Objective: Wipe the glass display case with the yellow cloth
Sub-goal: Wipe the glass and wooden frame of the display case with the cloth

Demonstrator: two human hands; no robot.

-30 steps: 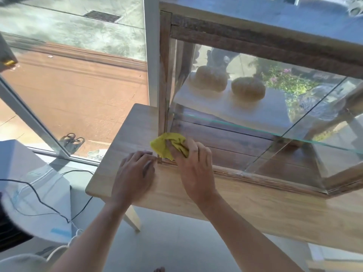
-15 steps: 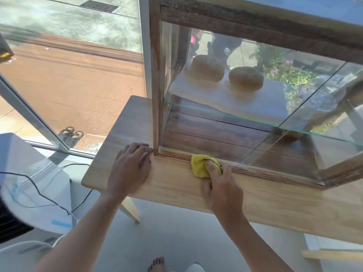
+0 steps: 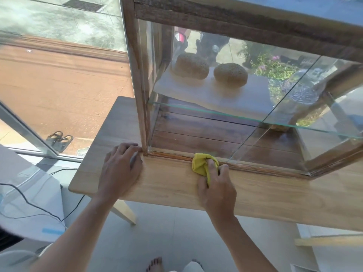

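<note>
Here the fingers (image 3: 211, 165) of the right hand (image 3: 217, 190) are curled over a bunched yellow cloth (image 3: 201, 163), grasping it and pressing it against the lower wooden rail of the glass display case (image 3: 225, 132), where the front pane meets the frame. The cloth sits partly on the rail and partly on the wooden table (image 3: 275, 195) just in front of it, left of the seam between the two front panes. The thumb lies along the near side of the cloth.

The left hand (image 3: 121, 169) rests palm down on the table, its fingers relaxed and spread, holding nothing; the fingertips touch the base of the case's front left corner post. Both forearms reach up from the bottom edge of the view.

Inside the case, a glass shelf (image 3: 216, 112) carries a pale sheet with two round seeded buns (image 3: 230, 74) side by side. Below the shelf the floor of the case is dark planks.

Beyond the table's left end, a window looks onto reddish ground, where a pair of dark sandals (image 3: 60, 139) lies. A black cable (image 3: 39, 207) runs across a white surface at lower left. A bare foot (image 3: 155, 265) shows on the pale floor under the table.
</note>
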